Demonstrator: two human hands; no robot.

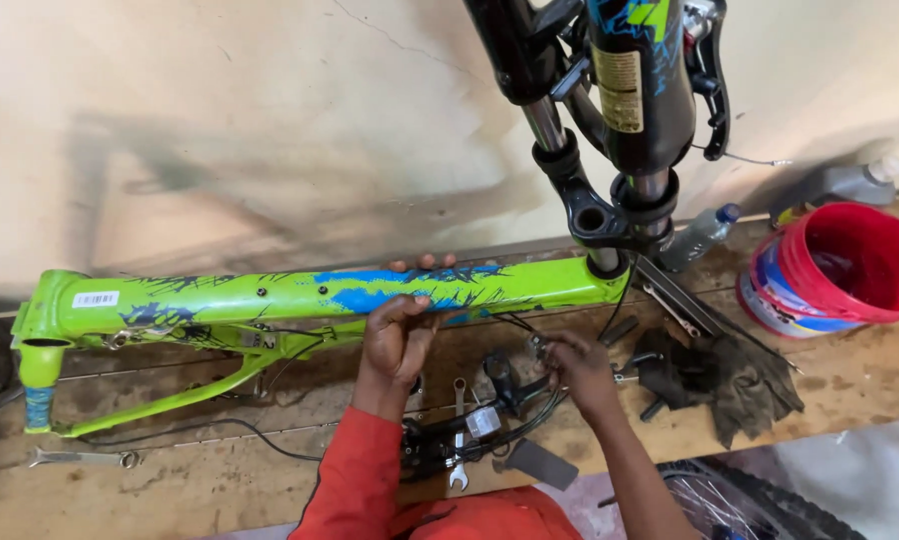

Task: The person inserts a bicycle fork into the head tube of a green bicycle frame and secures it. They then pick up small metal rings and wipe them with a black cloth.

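A lime-green bicycle frame [220, 295] with blue and black splashes lies across a wooden floor, its black suspension fork [610, 120] rising at the right end. My left hand [400, 330] wraps around the frame's main tube, fingers showing over its top. My right hand [575, 365] is closed on a small metal part joined to black cables, just below the tube near the fork. Under my hands lie black handlebar parts [470, 430] and a wrench [459, 440].
A red bucket [840, 265] stands at the right by a plastic bottle [700, 235] and a grey jug [845, 185]. A dark rag [735, 375] lies near it. A spanner [75, 458] rests at lower left; a wheel [740, 505] shows at bottom right.
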